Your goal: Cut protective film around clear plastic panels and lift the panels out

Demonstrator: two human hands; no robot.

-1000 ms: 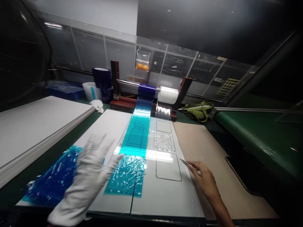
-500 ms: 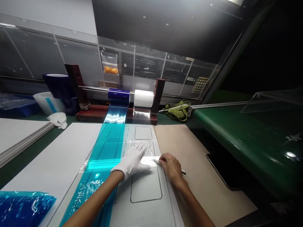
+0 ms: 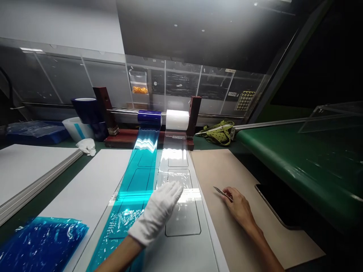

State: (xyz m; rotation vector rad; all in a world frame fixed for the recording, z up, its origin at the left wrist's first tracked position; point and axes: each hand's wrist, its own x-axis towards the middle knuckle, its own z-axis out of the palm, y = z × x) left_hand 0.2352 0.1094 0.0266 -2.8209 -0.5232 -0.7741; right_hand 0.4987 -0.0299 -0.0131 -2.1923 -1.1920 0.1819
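My left hand (image 3: 159,211), in a white glove, lies with fingers stretched out over the clear film (image 3: 185,194) and the edge of the blue film (image 3: 136,181). Both strips run down from rolls onto a white board (image 3: 181,253) marked with black rounded outlines. My right hand (image 3: 239,207) is bare and closed on a slim metal craft knife (image 3: 222,192), its pointed blade aimed up and left. The knife is over the brown board (image 3: 212,166), apart from the film.
A dark red stand (image 3: 124,139) carries a blue roll (image 3: 149,118) and a white roll (image 3: 177,119). Crumpled blue film (image 3: 45,241) lies at lower left. A phone-like black slab (image 3: 278,207) rests at right, beside a green padded surface (image 3: 306,162). A green dotted pouch (image 3: 218,133) sits behind.
My right hand has moved right with the craft knife, away from the clear film. My left hand's spread fingers have come together. The view has shifted slightly.
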